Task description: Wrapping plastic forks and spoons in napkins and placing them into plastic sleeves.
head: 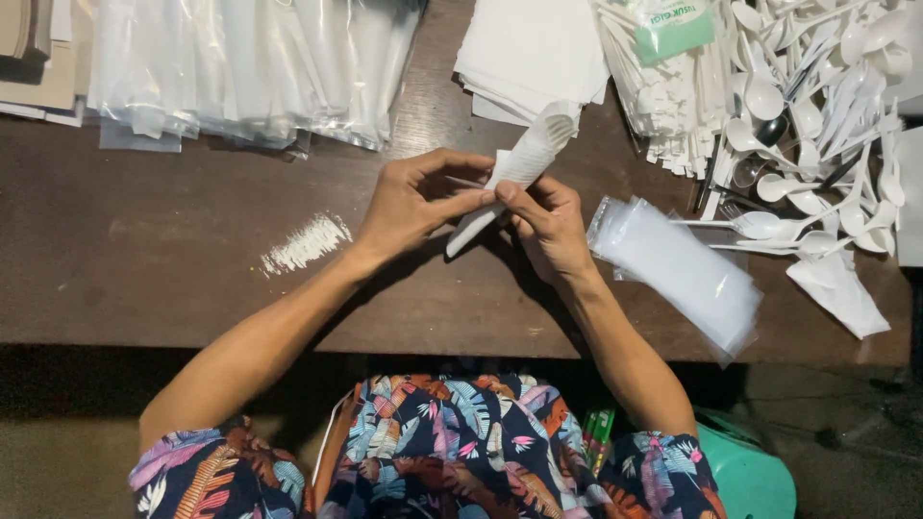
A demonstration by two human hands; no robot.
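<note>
Both my hands meet over the middle of the brown table (173, 279). My left hand (413, 202) and my right hand (548, 216) pinch a white paper napkin wrapped around plastic cutlery (524, 159); a white fork's tines stick out at its upper end. The bundle lies slanted, its lower tip pointing toward me. A thin toothpick-like stick shows between my left fingers.
A stack of empty clear plastic sleeves (687, 269) lies right of my right hand. White plastic spoons and forks (817, 106) are heaped at the far right. White napkins (534, 48) are stacked at the back, filled clear bags (250, 67) at the back left.
</note>
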